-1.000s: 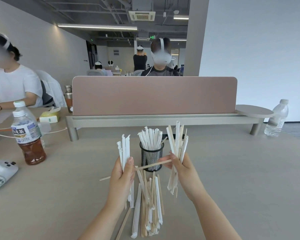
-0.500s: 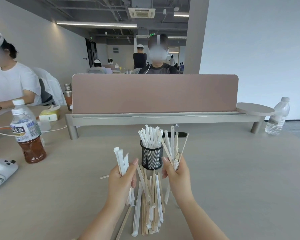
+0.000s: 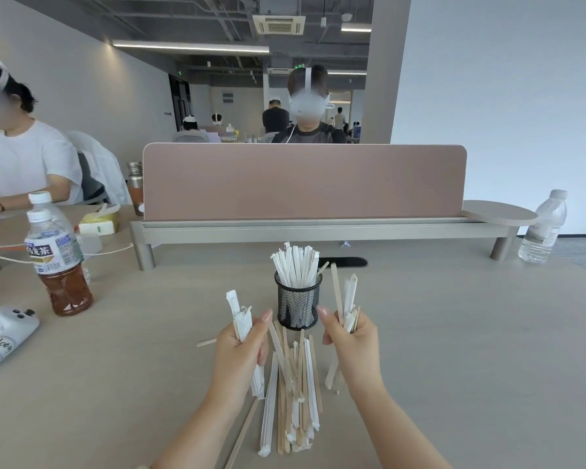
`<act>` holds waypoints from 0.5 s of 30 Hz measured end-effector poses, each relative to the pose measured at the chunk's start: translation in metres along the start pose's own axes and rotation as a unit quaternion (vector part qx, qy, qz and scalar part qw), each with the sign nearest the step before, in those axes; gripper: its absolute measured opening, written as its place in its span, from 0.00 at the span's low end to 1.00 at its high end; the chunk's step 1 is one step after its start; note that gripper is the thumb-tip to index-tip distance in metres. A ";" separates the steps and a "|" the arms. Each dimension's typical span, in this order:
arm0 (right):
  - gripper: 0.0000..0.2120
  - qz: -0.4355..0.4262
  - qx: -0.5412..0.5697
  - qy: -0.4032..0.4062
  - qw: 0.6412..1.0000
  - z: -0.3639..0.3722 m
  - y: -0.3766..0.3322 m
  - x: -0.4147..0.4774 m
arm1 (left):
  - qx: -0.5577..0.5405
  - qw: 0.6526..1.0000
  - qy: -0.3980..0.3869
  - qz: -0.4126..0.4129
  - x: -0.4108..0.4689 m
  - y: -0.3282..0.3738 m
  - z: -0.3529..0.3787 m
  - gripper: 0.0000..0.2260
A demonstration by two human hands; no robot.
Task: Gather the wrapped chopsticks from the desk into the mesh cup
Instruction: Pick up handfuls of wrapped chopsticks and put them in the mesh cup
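Desk (image 3: 454, 333): both hands' fingers (image 3: 261, 336) closed around chopstick bundles (image 3: 242, 321).

The desk (image 3: 454, 333) holds a mesh cup (image 3: 297, 304), loose chopsticks (image 3: 293, 394) at 6 o'clock, a tea bottle (image 3: 60, 265) at 9.

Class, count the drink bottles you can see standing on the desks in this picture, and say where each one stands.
4: two capped bottles at left, the tea bottle hiding most of another; a metal flask beside the divider; a clear water bottle far right.
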State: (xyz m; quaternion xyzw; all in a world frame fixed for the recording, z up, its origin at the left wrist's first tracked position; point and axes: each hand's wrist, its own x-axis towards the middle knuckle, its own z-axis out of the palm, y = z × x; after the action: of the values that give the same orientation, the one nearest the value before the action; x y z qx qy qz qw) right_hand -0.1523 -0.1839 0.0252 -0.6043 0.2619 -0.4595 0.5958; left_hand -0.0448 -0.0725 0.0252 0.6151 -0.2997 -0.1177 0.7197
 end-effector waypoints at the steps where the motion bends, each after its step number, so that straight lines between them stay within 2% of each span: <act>1: 0.16 0.006 0.000 0.002 1.000 -0.001 0.001 0.000 | 0.009 1.000 -0.006 -0.003 -0.001 -0.002 -0.001 0.23; 3: 0.19 0.007 -0.005 0.006 1.000 -0.004 0.002 0.001 | 0.011 1.000 -0.007 -0.014 -0.001 -0.006 -0.002 0.23; 8: 0.17 0.025 0.005 0.018 1.000 -0.007 -0.001 0.001 | 0.008 1.000 -0.010 -0.016 0.002 -0.013 -0.004 0.19; 12: 0.12 0.042 -0.035 0.011 0.998 -0.008 0.000 0.002 | 0.093 0.994 -0.048 0.010 0.006 -0.016 -0.012 0.17; 15: 0.14 0.033 -0.083 -0.017 0.996 -0.012 0.000 0.002 | 0.145 0.987 -0.060 0.038 0.009 -0.013 -0.019 0.14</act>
State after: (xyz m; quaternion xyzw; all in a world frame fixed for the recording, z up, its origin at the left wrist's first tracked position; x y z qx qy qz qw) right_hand -0.1618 -0.1915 0.0241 -0.6504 0.3089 -0.4059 0.5629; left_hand -0.0241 -0.0643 0.0138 0.6927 -0.3793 -0.0820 0.6079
